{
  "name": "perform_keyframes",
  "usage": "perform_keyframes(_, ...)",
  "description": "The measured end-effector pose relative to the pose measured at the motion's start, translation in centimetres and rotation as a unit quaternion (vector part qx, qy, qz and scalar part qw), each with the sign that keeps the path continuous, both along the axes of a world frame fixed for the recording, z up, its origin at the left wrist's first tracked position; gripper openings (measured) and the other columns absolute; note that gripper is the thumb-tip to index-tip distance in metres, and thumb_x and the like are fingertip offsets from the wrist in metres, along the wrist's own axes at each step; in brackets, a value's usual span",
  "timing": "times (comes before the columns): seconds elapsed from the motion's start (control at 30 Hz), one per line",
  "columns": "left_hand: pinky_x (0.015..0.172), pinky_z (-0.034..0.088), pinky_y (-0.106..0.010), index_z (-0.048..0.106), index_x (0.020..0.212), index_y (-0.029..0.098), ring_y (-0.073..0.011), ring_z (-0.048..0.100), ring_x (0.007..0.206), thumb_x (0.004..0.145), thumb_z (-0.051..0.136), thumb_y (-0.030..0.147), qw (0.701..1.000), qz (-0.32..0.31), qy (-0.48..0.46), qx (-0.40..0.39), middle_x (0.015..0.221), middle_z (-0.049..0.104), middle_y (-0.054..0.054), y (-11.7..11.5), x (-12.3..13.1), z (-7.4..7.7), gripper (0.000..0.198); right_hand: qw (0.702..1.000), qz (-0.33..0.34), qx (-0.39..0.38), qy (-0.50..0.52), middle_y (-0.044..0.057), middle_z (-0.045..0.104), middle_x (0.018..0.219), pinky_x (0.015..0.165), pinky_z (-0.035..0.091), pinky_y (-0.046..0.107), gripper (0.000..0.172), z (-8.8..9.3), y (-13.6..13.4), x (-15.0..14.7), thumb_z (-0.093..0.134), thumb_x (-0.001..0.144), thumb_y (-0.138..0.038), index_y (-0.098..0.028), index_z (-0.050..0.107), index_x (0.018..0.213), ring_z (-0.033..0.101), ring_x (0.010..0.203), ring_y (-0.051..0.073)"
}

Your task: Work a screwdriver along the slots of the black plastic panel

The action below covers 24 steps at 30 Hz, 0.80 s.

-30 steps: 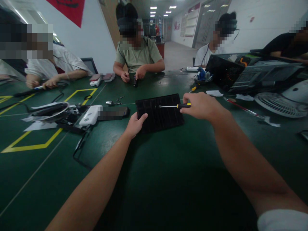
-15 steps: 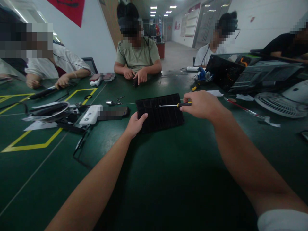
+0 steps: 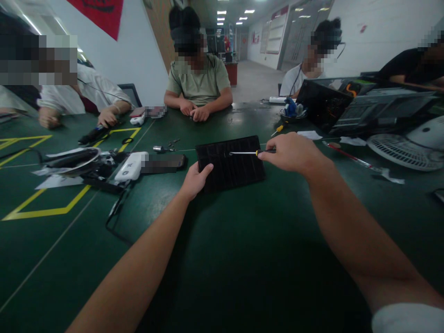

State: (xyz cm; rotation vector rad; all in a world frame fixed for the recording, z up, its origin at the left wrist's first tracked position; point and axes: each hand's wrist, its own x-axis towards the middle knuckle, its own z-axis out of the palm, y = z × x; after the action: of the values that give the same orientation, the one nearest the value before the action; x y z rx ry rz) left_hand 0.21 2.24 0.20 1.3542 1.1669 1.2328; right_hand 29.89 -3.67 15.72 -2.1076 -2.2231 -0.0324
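A flat black ribbed plastic panel (image 3: 239,169) is tilted up over the green table in front of me. My left hand (image 3: 197,180) grips its left edge, thumb on the face and the other fingers hidden behind. In my right hand (image 3: 287,152) is a screwdriver (image 3: 244,153) with a black and yellow handle, held nearly level. Its tip meets a small round spot (image 3: 230,154) near the panel's middle; whether that is a screw I cannot make out.
To the left lie a phone (image 3: 166,162), a white device (image 3: 132,167) and small metal parts (image 3: 160,149). A second screwdriver (image 3: 278,129) lies beyond my right hand. A white fan (image 3: 405,143) and a computer case (image 3: 381,108) stand right. Several people sit around the table.
My fingers have shifted on the screwdriver's handle, while the panel stays in place. Across the table, one person's hands have come together; the person at left has moved a black tool.
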Motion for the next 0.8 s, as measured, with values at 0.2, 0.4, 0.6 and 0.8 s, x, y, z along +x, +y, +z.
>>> perform_keyframes(0.2, 0.110, 0.061, -0.056, 0.078, 0.113, 0.019, -0.0360, 0.079, 0.114, 0.074, 0.094, 0.066, 1.000, -0.002, -0.003, -0.010, 0.114, 0.085, -0.011, -0.07, -0.01, 0.18, 0.063, 1.000, -0.007, -0.024, -0.011, 0.019, 0.085, 0.119, 0.085, 0.058, 0.050, 0.055, -0.12, 0.25, 0.07, 0.053, 0.106, -0.063, -0.024, 0.089, 0.123, 0.077, 0.109, 0.040)
perform_keyframes(0.4, 0.112, 0.061, -0.059, 0.078, 0.114, 0.019, -0.0372, 0.079, 0.118, 0.078, 0.092, 0.062, 1.000, -0.004, -0.004, -0.006, 0.117, 0.085, -0.013, -0.14, -0.03, 0.23, 0.057, 0.999, -0.005, -0.043, 0.001, 0.020, 0.084, 0.121, 0.086, 0.057, 0.051, 0.057, 0.06, 0.12, 0.06, 0.049, 0.108, -0.061, -0.024, 0.086, 0.128, 0.077, 0.111, 0.040)
perform_keyframes(0.6, 0.110, 0.063, -0.059, 0.078, 0.115, 0.020, -0.0367, 0.080, 0.117, 0.080, 0.092, 0.060, 1.000, -0.008, -0.004, -0.008, 0.115, 0.085, -0.012, -0.19, -0.07, 0.22, 0.055, 1.000, 0.010, -0.016, 0.010, 0.016, 0.084, 0.111, 0.080, 0.055, 0.048, 0.051, -0.19, 0.27, 0.37, 0.053, 0.106, -0.060, -0.026, 0.086, 0.124, 0.076, 0.103, 0.038)
perform_keyframes(0.8, 0.112, 0.062, -0.061, 0.078, 0.116, 0.019, -0.0378, 0.080, 0.118, 0.079, 0.092, 0.061, 1.000, -0.009, -0.012, -0.020, 0.119, 0.086, -0.013, -0.18, -0.04, 0.20, 0.058, 0.999, 0.015, -0.036, 0.011, 0.019, 0.084, 0.115, 0.082, 0.054, 0.050, 0.051, -0.02, 0.19, 0.35, 0.050, 0.107, -0.058, -0.024, 0.085, 0.122, 0.076, 0.107, 0.040)
